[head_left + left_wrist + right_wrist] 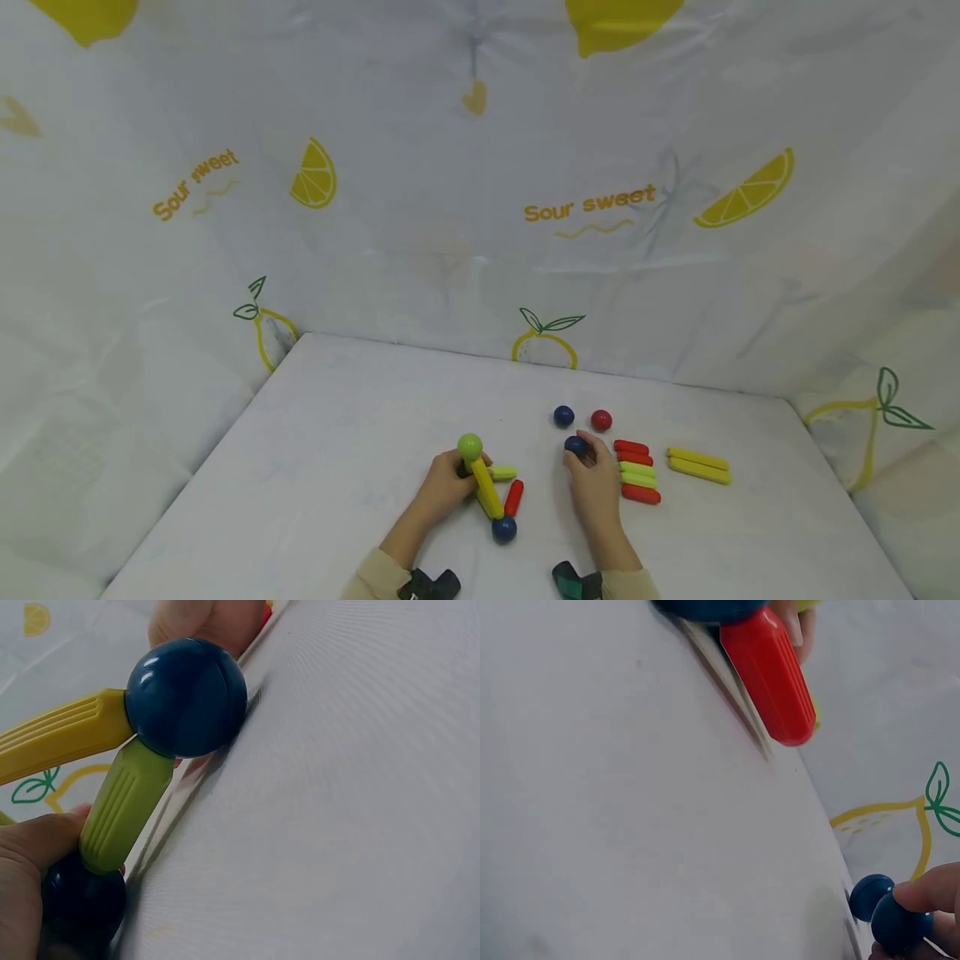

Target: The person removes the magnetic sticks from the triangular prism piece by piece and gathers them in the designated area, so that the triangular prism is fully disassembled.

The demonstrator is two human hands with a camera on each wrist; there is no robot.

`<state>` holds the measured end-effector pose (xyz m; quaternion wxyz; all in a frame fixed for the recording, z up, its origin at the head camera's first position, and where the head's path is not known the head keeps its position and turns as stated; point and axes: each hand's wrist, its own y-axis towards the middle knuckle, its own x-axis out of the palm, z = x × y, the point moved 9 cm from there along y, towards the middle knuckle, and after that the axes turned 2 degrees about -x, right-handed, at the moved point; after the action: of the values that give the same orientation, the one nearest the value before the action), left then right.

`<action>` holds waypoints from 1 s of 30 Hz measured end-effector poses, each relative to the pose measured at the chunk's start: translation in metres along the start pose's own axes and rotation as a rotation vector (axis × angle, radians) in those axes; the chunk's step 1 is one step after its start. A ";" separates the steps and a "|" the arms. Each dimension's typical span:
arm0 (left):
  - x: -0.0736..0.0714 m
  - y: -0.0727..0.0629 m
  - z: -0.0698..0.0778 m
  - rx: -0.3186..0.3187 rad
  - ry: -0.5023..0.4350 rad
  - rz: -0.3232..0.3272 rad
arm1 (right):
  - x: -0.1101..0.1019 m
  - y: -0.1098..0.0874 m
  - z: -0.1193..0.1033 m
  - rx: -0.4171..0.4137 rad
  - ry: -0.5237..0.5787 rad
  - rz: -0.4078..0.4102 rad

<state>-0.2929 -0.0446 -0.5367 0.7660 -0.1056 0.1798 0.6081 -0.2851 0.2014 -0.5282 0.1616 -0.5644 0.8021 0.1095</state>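
One joined frame of sticks and balls (pixel 489 493) is sitting low over the white table (pixel 337 417), with a green ball (pixel 470 447) topping it and a blue corner ball (pixel 504 529) nearest the person. The left hand (pixel 441 488) is gripping its left side; the right hand (pixel 594 487) is pinching a loose blue ball (pixel 575 445). Another blue ball (pixel 563 417) and a red ball (pixel 602 421) are lying just beyond, while red and lime sticks (pixel 637 473) and two yellow sticks (pixel 699 465) are lying rightward.

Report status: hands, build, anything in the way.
Left hand grips the stick-and-ball frame. Right hand pinches a blue ball. No obstruction visible between frame and ball.
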 end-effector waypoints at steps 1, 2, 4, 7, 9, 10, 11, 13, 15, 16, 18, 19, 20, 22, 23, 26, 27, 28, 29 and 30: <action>0.000 0.000 -0.001 -0.004 0.001 -0.001 | -0.002 0.002 0.001 0.010 0.000 0.002; 0.001 0.000 -0.001 -0.008 0.000 -0.002 | -0.004 0.005 0.001 0.018 0.004 0.005; 0.001 0.000 -0.003 -0.019 0.000 -0.002 | -0.006 0.009 0.001 0.023 0.001 0.010; 0.002 0.000 -0.004 -0.020 0.015 0.001 | -0.007 0.014 -0.001 0.016 -0.009 0.019; 0.002 0.000 -0.004 -0.017 0.024 0.001 | -0.008 0.017 -0.002 0.005 -0.021 0.031; 0.002 0.001 -0.004 -0.017 0.028 -0.001 | -0.008 0.018 -0.003 -0.004 -0.029 0.040; 0.002 0.001 -0.003 -0.014 0.031 -0.001 | -0.008 0.019 -0.003 -0.012 -0.036 0.048; 0.002 0.002 -0.003 -0.012 0.036 -0.002 | -0.008 0.020 -0.005 -0.027 -0.052 0.063; 0.002 0.002 -0.003 -0.012 0.035 -0.005 | -0.009 0.021 -0.006 -0.036 -0.073 0.077; 0.003 0.002 -0.004 -0.013 0.036 -0.006 | -0.009 0.021 -0.006 -0.040 -0.081 0.082; 0.003 0.002 -0.005 -0.013 0.040 -0.006 | -0.010 0.021 -0.006 -0.038 -0.091 0.087; 0.003 0.002 -0.005 -0.011 0.039 -0.006 | -0.010 0.021 -0.006 -0.038 -0.093 0.090; 0.003 0.002 -0.005 -0.011 0.042 -0.007 | -0.010 0.021 -0.006 -0.036 -0.094 0.092; 0.003 0.002 -0.005 -0.012 0.045 -0.008 | -0.011 0.020 -0.006 -0.040 -0.094 0.096; 0.002 0.001 -0.004 -0.010 0.044 -0.009 | -0.011 0.019 -0.006 -0.042 -0.091 0.098; 0.002 0.001 -0.002 -0.008 0.036 -0.011 | -0.013 0.018 -0.006 -0.053 -0.087 0.114; 0.002 0.000 -0.001 -0.004 0.032 -0.012 | -0.013 0.017 -0.006 -0.058 -0.085 0.119; 0.002 0.000 -0.001 -0.002 0.031 -0.013 | -0.014 0.016 -0.006 -0.060 -0.082 0.124; 0.002 0.000 0.000 0.000 0.026 -0.014 | -0.014 0.016 -0.007 -0.061 -0.080 0.128; 0.002 0.000 0.001 0.002 0.024 -0.016 | -0.014 0.015 -0.007 -0.062 -0.078 0.132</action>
<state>-0.2927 -0.0425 -0.5367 0.7687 -0.1139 0.1888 0.6004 -0.2958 0.2166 -0.5164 0.1676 -0.5102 0.8269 0.1669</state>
